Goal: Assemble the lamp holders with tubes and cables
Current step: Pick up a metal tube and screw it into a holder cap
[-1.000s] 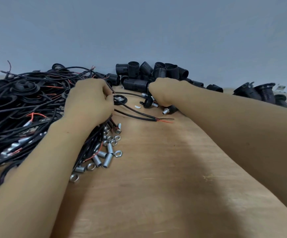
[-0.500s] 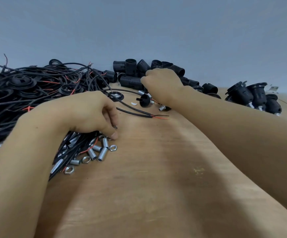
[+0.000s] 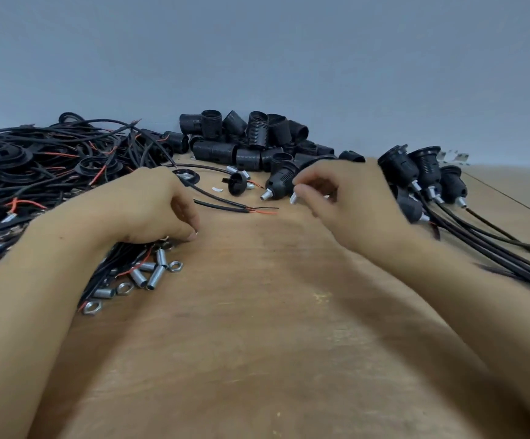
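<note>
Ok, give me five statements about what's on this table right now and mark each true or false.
1. The metal tubes and nuts lie near the left hand. True.
2. The right hand grips a bundle of cables. False: its fingertips pinch a small silvery tube; no cable is in it.
3. The pile of black lamp holder shells sits at the far edge of the table, by the wall. True.
4. The holders with cables attached lie to the left of both hands. False: they lie at the right, beyond the right hand.
5. The loose cable between the hands ends in bared red wire. True.
</note>
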Available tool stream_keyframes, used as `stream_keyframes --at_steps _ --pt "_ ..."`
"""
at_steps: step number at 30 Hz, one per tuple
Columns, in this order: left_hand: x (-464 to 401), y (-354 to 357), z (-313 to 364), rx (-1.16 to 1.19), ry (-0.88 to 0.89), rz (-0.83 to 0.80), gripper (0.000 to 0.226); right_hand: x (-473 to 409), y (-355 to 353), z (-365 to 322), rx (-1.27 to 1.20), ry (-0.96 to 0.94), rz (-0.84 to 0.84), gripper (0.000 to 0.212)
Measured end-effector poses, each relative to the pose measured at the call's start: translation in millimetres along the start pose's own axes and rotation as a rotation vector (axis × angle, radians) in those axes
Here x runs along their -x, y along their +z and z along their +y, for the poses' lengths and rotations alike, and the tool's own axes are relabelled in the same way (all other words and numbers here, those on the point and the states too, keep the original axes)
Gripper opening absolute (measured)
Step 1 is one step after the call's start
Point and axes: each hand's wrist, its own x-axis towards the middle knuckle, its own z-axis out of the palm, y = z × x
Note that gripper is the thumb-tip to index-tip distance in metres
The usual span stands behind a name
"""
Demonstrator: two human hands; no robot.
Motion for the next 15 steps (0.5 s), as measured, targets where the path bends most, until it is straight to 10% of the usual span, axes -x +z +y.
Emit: stream_keyframes --at_steps 10,15 --pt "-0.9 7.5 2.9 -0.039 0.093 0.118 0.015 18.6 14.1 13.3 -0.415 0.253 0.022 0.007" --pt "4.1 23.8 25.8 0.481 0.358 0.345 0.011 17.9 13.0 8.9 -0.711 0.272 0.015 0.01"
